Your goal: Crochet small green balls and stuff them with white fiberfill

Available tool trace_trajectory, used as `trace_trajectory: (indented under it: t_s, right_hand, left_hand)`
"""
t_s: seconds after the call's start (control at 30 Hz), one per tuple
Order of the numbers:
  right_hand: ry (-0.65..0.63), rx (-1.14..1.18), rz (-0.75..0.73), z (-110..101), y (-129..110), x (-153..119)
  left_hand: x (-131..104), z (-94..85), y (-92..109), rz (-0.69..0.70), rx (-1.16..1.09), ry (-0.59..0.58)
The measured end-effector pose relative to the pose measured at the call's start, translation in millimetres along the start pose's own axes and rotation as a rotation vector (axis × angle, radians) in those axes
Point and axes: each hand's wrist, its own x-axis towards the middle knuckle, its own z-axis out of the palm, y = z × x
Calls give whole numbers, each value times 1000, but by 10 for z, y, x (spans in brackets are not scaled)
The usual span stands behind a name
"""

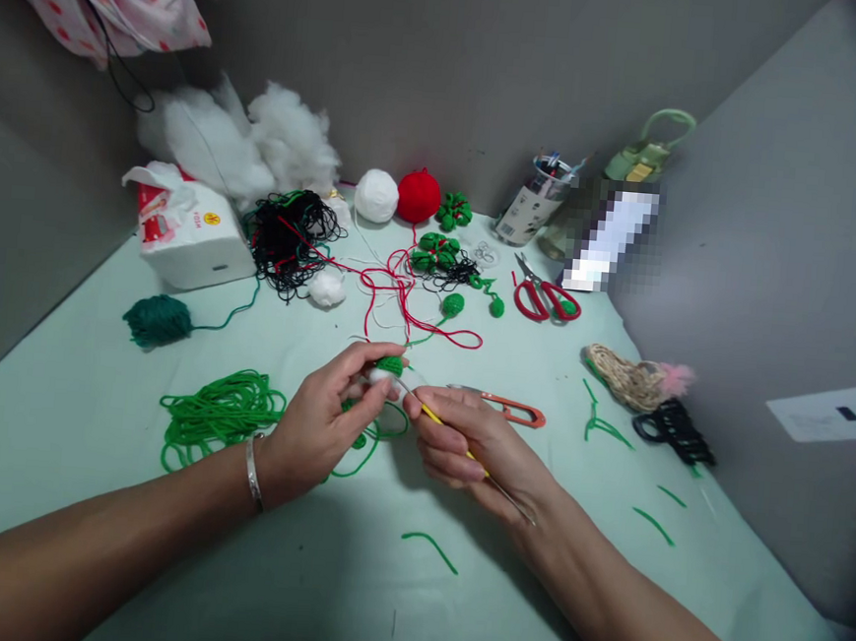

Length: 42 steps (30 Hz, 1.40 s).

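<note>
The step seems to be tucking white fluffy stuffing (pixel 380 377) into a small green crocheted piece (pixel 391 365), clamped in the left hand (pixel 328 413)'s grip, at ten o'clock from the right hand (pixel 472 444), whose grip clamps a slim yellow-handled metal tool (pixel 431 415). Next likely calls for gentle pushing. The tool's tip is unclear.

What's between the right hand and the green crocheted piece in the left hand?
In the head view, a slim yellow-gripped metal tool points from the right hand, beside fluffy white material, toward the green crocheted piece.
</note>
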Motion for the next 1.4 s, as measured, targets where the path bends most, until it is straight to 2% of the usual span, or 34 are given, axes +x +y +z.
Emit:
trace_trajectory:
  t_s: [0.17, 0.43, 0.63, 0.87, 1.03, 1.17, 1.27, 1.4]
  right_hand:
    - [-9, -39, 15, -20, -26, 3]
    - [85, -110, -67, 33, -21, -35]
    - [106, -202, -163, 71, 36, -43]
    - [11, -44, 4, 2, -45, -29]
    - [32, -41, -20, -20, -45, -26]
    - [116, -230, -185, 51, 30, -62]
    - [206, -462, -288, 127, 90, -98]
    - [329, -809, -431, 185, 135, -133]
  left_hand:
    - [-10, 20, -23, 5, -23, -21]
    - [44, -4, 81, -64, -61, 2]
    - [65, -28, 85, -144, -125, -43]
    - [10, 17, 33, -17, -66, 15]
    - [14, 12, 44, 44, -29, 18]
    - [48, -10, 101, -47, -109, -4]
    - [71, -34, 138, -133, -179, -43]
    - [84, -69, 167, -152, -206, -70]
